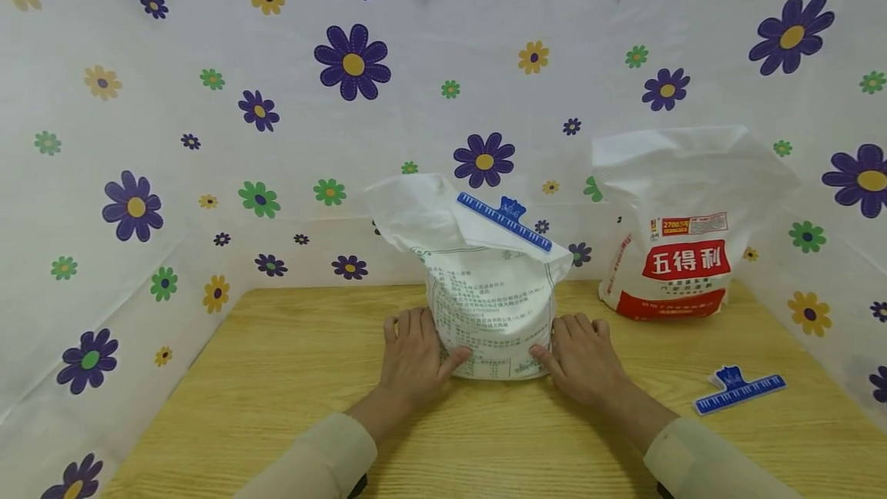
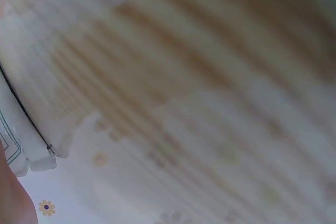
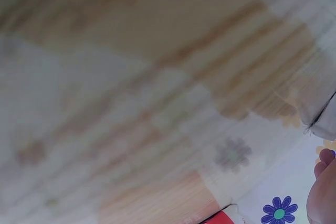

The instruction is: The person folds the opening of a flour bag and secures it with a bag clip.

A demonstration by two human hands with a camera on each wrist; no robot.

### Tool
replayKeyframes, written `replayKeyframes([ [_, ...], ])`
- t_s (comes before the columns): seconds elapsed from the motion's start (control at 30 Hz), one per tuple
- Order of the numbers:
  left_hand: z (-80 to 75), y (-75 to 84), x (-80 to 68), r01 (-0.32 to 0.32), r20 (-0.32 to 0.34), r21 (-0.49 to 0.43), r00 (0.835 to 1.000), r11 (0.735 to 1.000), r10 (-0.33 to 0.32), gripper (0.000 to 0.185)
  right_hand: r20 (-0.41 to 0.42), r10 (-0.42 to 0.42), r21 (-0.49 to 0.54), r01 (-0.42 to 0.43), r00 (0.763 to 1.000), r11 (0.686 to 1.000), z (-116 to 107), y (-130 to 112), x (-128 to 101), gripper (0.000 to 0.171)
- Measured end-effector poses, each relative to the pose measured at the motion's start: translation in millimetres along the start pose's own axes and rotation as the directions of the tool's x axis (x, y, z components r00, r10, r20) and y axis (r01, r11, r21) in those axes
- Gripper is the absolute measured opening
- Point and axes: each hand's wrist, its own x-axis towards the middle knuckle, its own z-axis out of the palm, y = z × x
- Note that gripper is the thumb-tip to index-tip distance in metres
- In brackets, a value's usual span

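Note:
A white flour bag (image 1: 495,322) with green print stands on the table before me in the head view, its top folded over and leaning left. A blue clip (image 1: 504,222) with a piano-key pattern sits slantwise across the fold. My left hand (image 1: 414,353) grips the bag's lower left side, thumb on the front. On the lower right side my right hand (image 1: 585,356) grips likewise, its thumb also in front. In the wrist views only an edge of the left hand (image 2: 16,198) and of the right hand (image 3: 323,195) shows, near the bag's corners.
A second flour bag (image 1: 686,276), white and red with its top unfolded, stands at the back right. A matching blue clip (image 1: 740,393) lies on the wooden table (image 1: 277,383) at the right. A flowered cloth (image 1: 416,122) hangs behind and along both sides.

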Motion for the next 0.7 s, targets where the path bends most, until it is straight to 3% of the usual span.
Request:
replayKeyframes([
  [0.2, 4.2, -0.9, 1.4, -0.002, -0.007, -0.018, 1.0, 1.0, 0.002, 0.102, 0.02, 0.006, 0.013, -0.006, 1.0, 1.0, 0, 1, 0, 0.068],
  [0.43, 1.6, -0.9, 10.0, 0.022, 0.086, -0.006, 0.996, 1.0, -0.022, 0.103, 0.025, 0.02, 0.017, -0.02, 1.0, 1.0, -1, 5, 5, 0.063],
  [0.7, 1.8, 0.8, 10.5, 0.049, 0.137, 0.002, 0.989, 0.999, -0.049, 0.103, 0.003, 0.022, 0.027, -0.022, 1.0, 0.999, 4, 4, 6, 0.053],
])
